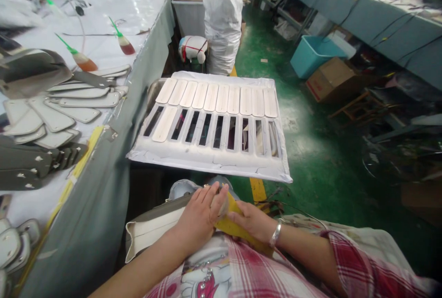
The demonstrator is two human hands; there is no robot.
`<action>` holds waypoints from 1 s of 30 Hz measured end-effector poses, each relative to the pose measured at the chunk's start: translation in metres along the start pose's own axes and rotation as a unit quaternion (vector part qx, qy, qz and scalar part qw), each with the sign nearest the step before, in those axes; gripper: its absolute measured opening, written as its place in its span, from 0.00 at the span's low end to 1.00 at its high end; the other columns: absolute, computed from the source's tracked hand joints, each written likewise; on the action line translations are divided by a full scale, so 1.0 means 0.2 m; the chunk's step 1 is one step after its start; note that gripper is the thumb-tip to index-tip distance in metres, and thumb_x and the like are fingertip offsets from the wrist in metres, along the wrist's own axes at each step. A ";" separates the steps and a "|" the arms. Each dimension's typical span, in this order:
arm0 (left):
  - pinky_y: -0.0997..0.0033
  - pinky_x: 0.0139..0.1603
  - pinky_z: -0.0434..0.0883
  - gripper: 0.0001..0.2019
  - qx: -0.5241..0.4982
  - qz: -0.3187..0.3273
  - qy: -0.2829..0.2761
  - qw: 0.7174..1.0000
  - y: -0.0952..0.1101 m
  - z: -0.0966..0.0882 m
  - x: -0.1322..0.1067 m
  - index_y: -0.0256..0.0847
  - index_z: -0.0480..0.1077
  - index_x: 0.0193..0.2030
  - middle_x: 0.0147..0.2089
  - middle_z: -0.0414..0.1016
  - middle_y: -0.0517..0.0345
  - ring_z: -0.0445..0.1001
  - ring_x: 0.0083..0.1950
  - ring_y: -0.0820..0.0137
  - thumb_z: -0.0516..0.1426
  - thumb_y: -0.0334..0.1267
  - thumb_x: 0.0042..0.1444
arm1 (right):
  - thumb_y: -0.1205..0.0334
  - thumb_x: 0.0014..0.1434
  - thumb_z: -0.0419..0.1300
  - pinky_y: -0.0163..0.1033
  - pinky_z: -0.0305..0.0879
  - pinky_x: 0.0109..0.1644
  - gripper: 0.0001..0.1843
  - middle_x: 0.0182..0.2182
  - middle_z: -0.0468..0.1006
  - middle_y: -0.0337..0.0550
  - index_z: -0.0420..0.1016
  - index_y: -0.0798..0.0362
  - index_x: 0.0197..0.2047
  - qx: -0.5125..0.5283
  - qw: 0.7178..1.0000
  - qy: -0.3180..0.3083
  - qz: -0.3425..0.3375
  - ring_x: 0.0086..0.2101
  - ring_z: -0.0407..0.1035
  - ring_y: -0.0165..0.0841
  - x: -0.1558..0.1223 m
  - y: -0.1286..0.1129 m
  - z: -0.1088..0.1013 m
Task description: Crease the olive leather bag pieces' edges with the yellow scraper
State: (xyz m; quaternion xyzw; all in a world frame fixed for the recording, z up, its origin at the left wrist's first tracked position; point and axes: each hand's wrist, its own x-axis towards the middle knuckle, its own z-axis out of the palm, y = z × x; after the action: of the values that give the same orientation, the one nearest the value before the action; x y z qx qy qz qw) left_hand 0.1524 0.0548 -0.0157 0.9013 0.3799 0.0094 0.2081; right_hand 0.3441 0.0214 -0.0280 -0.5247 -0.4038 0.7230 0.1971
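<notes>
Low in front of my body, my right hand (253, 222) is closed on a wide yellow piece (235, 224) whose kind I cannot make out. My left hand (202, 210) lies against its left end, fingers stretched out and thumb apart. Under my left forearm is a cream strip or panel (155, 231) with a dark edge. Ahead of my hands lies a white-covered rack (207, 162) with rows of slots. Pale rounded strips (210, 97) fill its far row, and one pale strip (165, 124) lies in the near row.
The left table (145, 17) holds stacked pale pieces (57, 116), dark olive pieces (24, 164) and bottles with green nozzles (125, 44). A white sack (223, 26) stands behind the rack. Right are a blue bin (312, 56), a cardboard box (331, 79) and a long bench (362, 10).
</notes>
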 end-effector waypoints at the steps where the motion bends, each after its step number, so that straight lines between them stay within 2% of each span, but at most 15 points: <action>1: 0.53 0.62 0.48 0.45 -0.004 0.005 0.003 1.000 -0.01 0.00 0.00 0.40 0.33 0.66 0.67 0.44 0.45 0.48 0.65 0.56 0.51 0.27 0.41 | 0.49 0.55 0.52 0.34 0.62 0.20 0.16 0.22 0.73 0.38 0.61 0.53 0.37 -0.014 1.000 0.001 0.004 0.18 0.65 0.29 0.01 0.00 0.02; 3: 0.54 0.62 0.48 0.45 -0.008 0.007 0.012 1.000 -0.01 0.00 0.01 0.38 0.33 0.66 0.67 0.45 0.44 0.48 0.65 0.56 0.51 0.27 0.41 | 0.49 0.56 0.50 0.36 0.63 0.23 0.15 0.25 0.73 0.40 0.60 0.54 0.36 -0.086 0.996 0.028 0.002 0.21 0.67 0.31 0.03 0.00 0.05; 6: 0.54 0.62 0.48 0.42 -0.001 -0.007 0.027 1.000 -0.01 0.00 0.02 0.36 0.33 0.66 0.67 0.45 0.42 0.48 0.65 0.57 0.50 0.29 0.45 | 0.52 0.55 0.49 0.39 0.64 0.31 0.13 0.29 0.73 0.46 0.61 0.55 0.34 -0.218 0.964 0.150 -0.035 0.29 0.68 0.35 0.06 -0.01 0.09; 8: 0.55 0.62 0.48 0.42 0.003 -0.010 0.031 0.999 0.00 0.00 0.03 0.34 0.33 0.66 0.67 0.44 0.41 0.48 0.65 0.57 0.51 0.30 0.45 | 0.53 0.55 0.50 0.41 0.64 0.35 0.13 0.30 0.73 0.48 0.62 0.55 0.32 -0.250 0.948 0.190 -0.043 0.32 0.68 0.37 0.04 -0.01 0.11; 10: 0.56 0.63 0.48 0.43 0.003 -0.010 0.027 1.000 0.01 0.00 0.02 0.32 0.35 0.66 0.67 0.44 0.41 0.47 0.65 0.57 0.53 0.34 0.44 | 0.52 0.55 0.50 0.40 0.64 0.31 0.13 0.27 0.73 0.45 0.62 0.54 0.32 -0.209 0.964 0.165 -0.011 0.28 0.68 0.35 -0.01 -0.02 0.10; 12: 0.56 0.63 0.48 0.45 0.000 -0.025 0.019 1.000 0.00 0.00 0.00 0.31 0.38 0.65 0.67 0.46 0.40 0.48 0.65 0.57 0.56 0.40 0.43 | 0.50 0.54 0.53 0.37 0.62 0.24 0.14 0.23 0.73 0.42 0.62 0.54 0.32 -0.109 0.986 0.120 0.032 0.21 0.66 0.32 -0.09 -0.04 0.06; 14: 0.56 0.63 0.49 0.45 -0.003 -0.044 0.013 0.999 -0.01 -0.01 -0.03 0.32 0.42 0.65 0.66 0.47 0.41 0.49 0.65 0.56 0.57 0.48 0.44 | 0.49 0.51 0.57 0.35 0.60 0.21 0.16 0.23 0.73 0.40 0.63 0.55 0.34 0.028 0.991 0.126 0.014 0.18 0.64 0.29 -0.17 -0.08 0.01; 15: 0.56 0.63 0.49 0.45 -0.003 -0.048 0.013 0.999 -0.01 -0.01 -0.04 0.33 0.43 0.65 0.66 0.48 0.42 0.50 0.65 0.56 0.57 0.51 0.43 | 0.51 0.49 0.60 0.34 0.61 0.22 0.17 0.24 0.73 0.39 0.64 0.55 0.35 0.099 0.983 0.150 -0.026 0.18 0.64 0.27 -0.20 -0.11 -0.02; 17: 0.55 0.63 0.50 0.45 0.000 -0.045 0.020 0.999 -0.02 -0.01 -0.06 0.36 0.44 0.64 0.66 0.49 0.44 0.51 0.65 0.56 0.58 0.54 0.43 | 0.56 0.45 0.64 0.32 0.62 0.26 0.18 0.26 0.72 0.38 0.66 0.55 0.37 0.230 0.945 0.194 -0.128 0.21 0.64 0.25 -0.20 -0.18 -0.05; 19: 0.55 0.62 0.51 0.45 0.003 -0.040 0.030 0.999 -0.02 0.00 -0.06 0.37 0.46 0.64 0.66 0.50 0.44 0.52 0.64 0.56 0.59 0.53 0.42 | 0.60 0.42 0.65 0.32 0.62 0.27 0.19 0.24 0.70 0.35 0.67 0.55 0.38 0.307 0.906 0.206 -0.204 0.21 0.62 0.23 -0.13 -0.26 -0.06; 21: 0.55 0.61 0.52 0.46 0.003 -0.037 0.040 0.998 -0.01 0.00 -0.06 0.37 0.48 0.64 0.65 0.51 0.43 0.54 0.63 0.56 0.60 0.53 0.40 | 0.59 0.42 0.65 0.32 0.60 0.24 0.18 0.21 0.67 0.32 0.67 0.55 0.37 0.334 0.885 0.214 -0.242 0.19 0.60 0.23 -0.01 -0.34 -0.04; 23: 0.56 0.61 0.53 0.46 0.001 -0.034 0.051 0.998 -0.01 0.00 -0.06 0.37 0.49 0.63 0.65 0.52 0.43 0.55 0.62 0.56 0.60 0.53 0.40 | 0.56 0.43 0.64 0.31 0.57 0.20 0.17 0.17 0.62 0.29 0.66 0.55 0.34 0.332 0.878 0.226 -0.261 0.17 0.56 0.22 0.12 -0.39 0.00; 26: 0.56 0.61 0.52 0.45 -0.002 -0.033 0.061 0.998 -0.01 0.00 -0.05 0.37 0.50 0.63 0.65 0.53 0.44 0.54 0.63 0.57 0.60 0.53 0.40 | 0.52 0.44 0.63 0.29 0.51 0.17 0.18 0.16 0.57 0.26 0.64 0.54 0.33 0.316 0.881 0.223 -0.271 0.14 0.50 0.20 0.27 -0.41 0.06; 30: 0.57 0.61 0.52 0.44 -0.016 -0.037 0.047 0.998 -0.01 -0.01 -0.05 0.38 0.49 0.64 0.65 0.52 0.46 0.54 0.63 0.58 0.59 0.52 0.41 | 0.50 0.45 0.63 0.28 0.44 0.14 0.19 0.15 0.55 0.25 0.64 0.54 0.33 0.285 0.896 0.211 -0.267 0.12 0.45 0.19 0.35 -0.38 0.10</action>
State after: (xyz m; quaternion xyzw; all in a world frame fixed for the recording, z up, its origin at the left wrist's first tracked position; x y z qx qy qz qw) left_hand 0.1428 0.0505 -0.0132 0.8817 0.4219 0.0507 0.2049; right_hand 0.2884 0.1088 -0.0078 -0.4585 -0.2545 0.5997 0.6044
